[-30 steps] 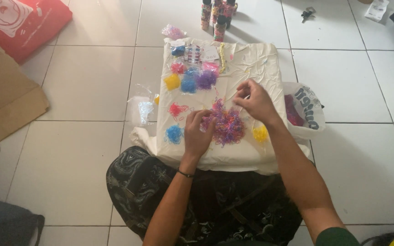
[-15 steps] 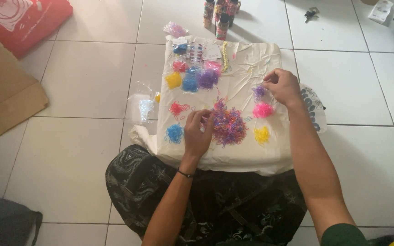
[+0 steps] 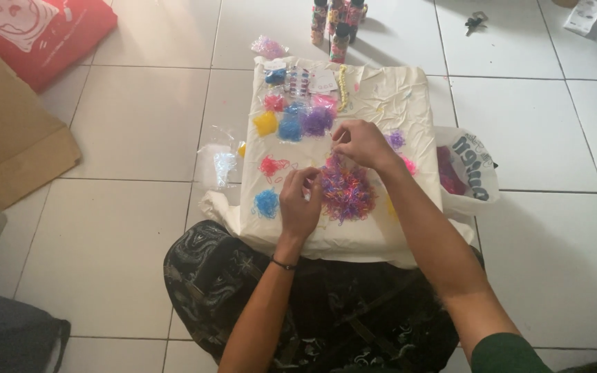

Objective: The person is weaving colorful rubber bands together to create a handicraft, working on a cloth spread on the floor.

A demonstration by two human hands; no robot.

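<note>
Along the cloth's point(image 3: 388, 97) far edge lie small clear bags point(image 3: 298, 81) of coloured bits, with patterned bottles point(image 3: 338, 24) standing just past it and a white plastic bag point(image 3: 470, 169) with dark lettering at its right side. A red bag point(image 3: 43, 31) and brown cardboard point(image 3: 8, 138) sit at far left on the white tiled floor point(image 3: 126, 117). Sorted heaps of tiny bands, blue point(image 3: 266, 202), red point(image 3: 271, 166) and purple point(image 3: 395, 139), ring the mixed pile point(image 3: 345, 192). Left hand point(image 3: 300, 204), fingers curled together, pinches at the pile's left edge; right hand point(image 3: 361, 144) pinches something too small to tell just above the pile.
</note>
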